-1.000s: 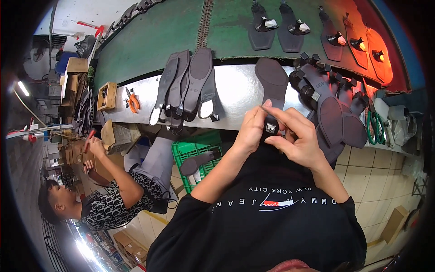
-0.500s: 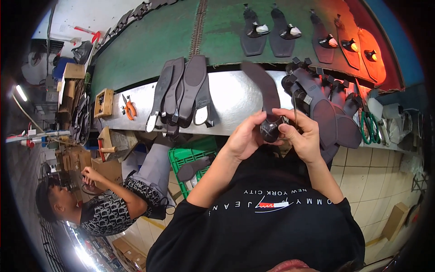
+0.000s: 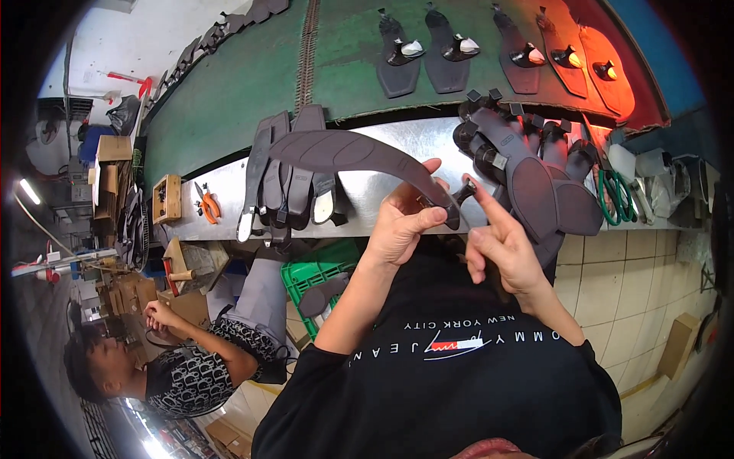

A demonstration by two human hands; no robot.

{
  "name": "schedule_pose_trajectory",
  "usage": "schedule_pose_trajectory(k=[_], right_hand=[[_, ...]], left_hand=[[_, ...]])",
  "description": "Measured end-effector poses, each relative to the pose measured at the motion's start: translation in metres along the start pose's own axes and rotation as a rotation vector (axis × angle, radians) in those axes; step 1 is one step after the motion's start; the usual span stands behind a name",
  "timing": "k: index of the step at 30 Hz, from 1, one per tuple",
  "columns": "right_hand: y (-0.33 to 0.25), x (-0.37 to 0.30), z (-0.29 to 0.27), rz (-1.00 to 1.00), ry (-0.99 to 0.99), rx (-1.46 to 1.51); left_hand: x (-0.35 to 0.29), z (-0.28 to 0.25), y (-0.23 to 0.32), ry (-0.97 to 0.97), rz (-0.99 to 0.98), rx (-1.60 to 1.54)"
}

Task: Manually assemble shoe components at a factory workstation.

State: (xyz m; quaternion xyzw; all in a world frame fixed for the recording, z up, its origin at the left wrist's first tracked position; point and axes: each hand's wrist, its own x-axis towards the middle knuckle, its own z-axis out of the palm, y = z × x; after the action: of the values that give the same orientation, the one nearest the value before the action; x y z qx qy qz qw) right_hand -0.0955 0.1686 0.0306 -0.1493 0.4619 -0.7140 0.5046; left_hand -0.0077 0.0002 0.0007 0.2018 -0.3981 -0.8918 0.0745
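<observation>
A dark grey shoe sole (image 3: 340, 151) with a black heel (image 3: 463, 191) on its near end is in my left hand (image 3: 404, 223). The thumb and fingers close around the heel end. The rest of the sole arches leftward over the metal bench. My right hand (image 3: 505, 249) is at the heel, index finger stretched out to its tip, other fingers loosely bent and holding nothing. Behind the held sole lies a bunch of flat soles (image 3: 302, 164) with straps or tabs hanging over the bench edge. Beyond my right hand is a heap of heeled soles (image 3: 533, 183).
A green conveyor belt (image 3: 222, 99) carries a row of heeled soles (image 3: 447, 69) into red light. Green-handled scissors (image 3: 616, 197), orange pliers (image 3: 208, 206) and a wooden box (image 3: 167, 197) lie on the metal bench (image 3: 367, 195). A green crate (image 3: 310, 269) stands below; a co-worker (image 3: 202, 359) sits left.
The sole has swung from pointing away from me to lying leftward, turned in my left hand. My right hand has loosened its grip and stretched out its index finger. The view has shifted slightly.
</observation>
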Motion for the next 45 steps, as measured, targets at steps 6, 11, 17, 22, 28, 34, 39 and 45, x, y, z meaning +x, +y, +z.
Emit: schedule_pose_trajectory(k=[6,11,17,22,28,34,39,45], right_hand=[[0.012,0.007,-0.001,0.146,-0.061,0.265],[0.016,0.012,-0.005,0.139,0.005,0.255],[-0.007,0.020,-0.025,0.051,-0.056,0.525],[-0.009,0.022,-0.011,-0.007,-0.040,0.026],[0.004,0.038,0.000,-0.058,-0.030,-0.134],[0.012,0.056,0.010,-0.019,0.008,-0.311],[0.023,0.094,0.000,-0.404,0.188,-0.879],[0.039,0.107,-0.005,-0.556,0.309,-1.359]], left_hand=[[-0.002,0.007,-0.009,0.027,0.167,0.121],[-0.005,0.008,-0.007,0.021,0.209,0.235],[-0.018,-0.003,0.035,-0.010,0.229,0.320],[-0.045,-0.056,0.101,0.230,0.389,0.513],[-0.067,-0.073,0.124,0.260,0.415,0.200],[-0.073,-0.086,0.121,0.257,0.354,0.154],[-0.070,-0.110,0.127,0.281,0.367,0.197],[-0.090,-0.189,0.146,1.089,0.622,1.113]])
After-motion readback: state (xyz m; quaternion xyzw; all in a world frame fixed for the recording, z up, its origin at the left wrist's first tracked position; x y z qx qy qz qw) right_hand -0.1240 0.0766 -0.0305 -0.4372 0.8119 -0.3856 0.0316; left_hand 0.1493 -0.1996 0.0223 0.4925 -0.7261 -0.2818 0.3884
